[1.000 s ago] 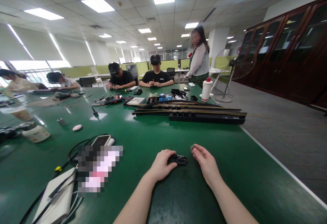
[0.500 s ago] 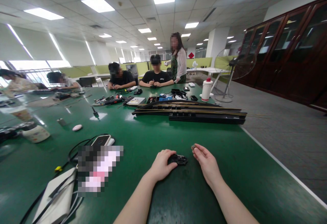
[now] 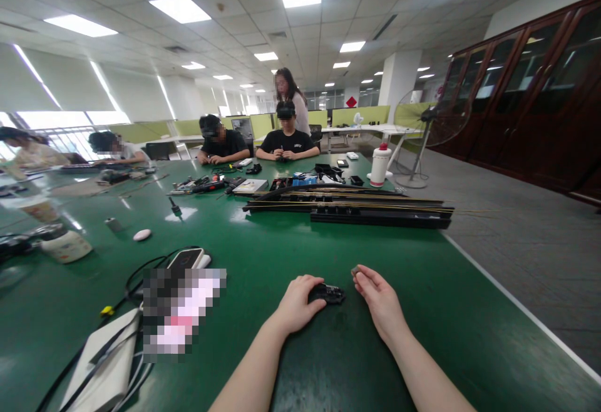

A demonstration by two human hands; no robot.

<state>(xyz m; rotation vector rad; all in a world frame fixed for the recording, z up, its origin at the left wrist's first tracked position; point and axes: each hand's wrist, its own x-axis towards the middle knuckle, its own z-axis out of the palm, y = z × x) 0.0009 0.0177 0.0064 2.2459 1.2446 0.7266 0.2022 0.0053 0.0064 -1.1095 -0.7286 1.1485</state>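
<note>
My left hand (image 3: 297, 303) rests on the green table (image 3: 263, 249), its fingers curled round the left end of a small black part (image 3: 329, 293). My right hand (image 3: 379, 300) lies just right of that part, thumb and forefinger pinched on a tiny dark piece (image 3: 355, 270). Both forearms reach in from the bottom edge.
A phone (image 3: 186, 257), black cables (image 3: 141, 268) and a white box (image 3: 101, 368) lie to my left. Long black rails (image 3: 357, 207) cross the table ahead, with a white bottle (image 3: 379, 165) behind. Several seated people work at the far side; one person (image 3: 290, 100) stands behind them. The table edge runs along the right.
My hands have stayed still. The standing person at the far end has walked from right to left, ending behind the seated people.
</note>
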